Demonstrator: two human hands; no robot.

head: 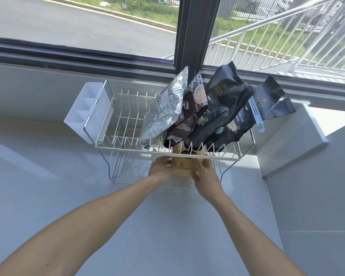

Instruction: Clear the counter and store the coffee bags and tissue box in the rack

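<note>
A white wire rack (127,124) stands on the grey counter against the window sill. Several coffee bags lean upright in its upper tier: a silver foil bag (163,110), a dark brown bag (193,108), a black bag (223,108) and another black bag (271,96) closed by a pale blue clip. A wooden tissue box (184,166) sits under the upper tier, partly hidden by the rack's front rail. My left hand (160,166) grips its left side and my right hand (204,174) grips its right side.
A white plastic cutlery holder (86,110) hangs on the rack's left end. The window frame (195,32) rises right behind the bags. A raised white ledge (299,134) and wall bound the counter (68,186) on the right.
</note>
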